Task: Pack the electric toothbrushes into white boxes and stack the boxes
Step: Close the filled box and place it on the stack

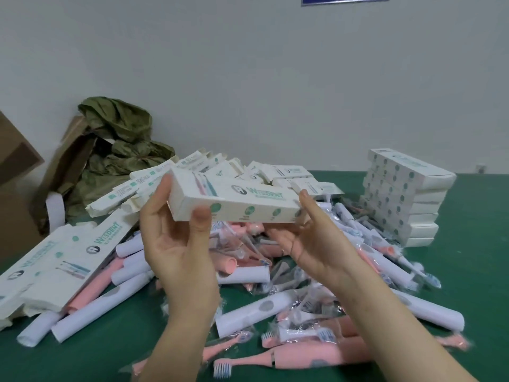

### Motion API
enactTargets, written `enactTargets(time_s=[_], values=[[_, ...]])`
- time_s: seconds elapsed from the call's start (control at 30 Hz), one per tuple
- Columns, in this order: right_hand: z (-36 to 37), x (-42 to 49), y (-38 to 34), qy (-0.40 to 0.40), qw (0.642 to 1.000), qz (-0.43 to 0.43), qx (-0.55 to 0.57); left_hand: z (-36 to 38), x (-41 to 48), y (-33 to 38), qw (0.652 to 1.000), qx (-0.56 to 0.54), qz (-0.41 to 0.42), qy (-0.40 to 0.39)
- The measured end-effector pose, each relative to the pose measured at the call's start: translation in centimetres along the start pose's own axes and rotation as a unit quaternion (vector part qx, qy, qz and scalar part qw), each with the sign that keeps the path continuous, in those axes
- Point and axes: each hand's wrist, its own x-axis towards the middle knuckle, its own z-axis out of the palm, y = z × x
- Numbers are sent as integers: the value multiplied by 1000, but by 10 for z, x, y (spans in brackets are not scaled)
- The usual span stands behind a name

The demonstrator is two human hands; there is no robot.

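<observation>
Pink toothbrushes [303,357] litter the near edge of the green worktop [482,271], with a white wall [275,78] behind. The left hand [176,244] and right hand [311,238] grip opposite ends of a white box [234,199] above mid-worktop, its long axis running left to right.

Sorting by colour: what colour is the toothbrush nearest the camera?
The toothbrush is pink; head view.

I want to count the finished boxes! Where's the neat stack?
In the head view, the stack of white boxes stands at the right on the green table, near the wall, just behind the toothbrush pile.
</observation>
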Motion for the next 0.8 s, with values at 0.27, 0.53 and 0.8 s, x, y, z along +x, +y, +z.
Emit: enactTargets(time_s=[0.27, 0.53, 0.8], values=[[-8, 1, -3, 64, 986, -133, -77, -38, 7, -3, 901, 414, -73, -107], [17, -17, 36, -47, 906, -203, -368, -12, 15, 5, 702, 582, 125, -391], [19, -17, 22, -43, 898, -256, -355, -24, 15, 2, 752, 506, 165, -388]])
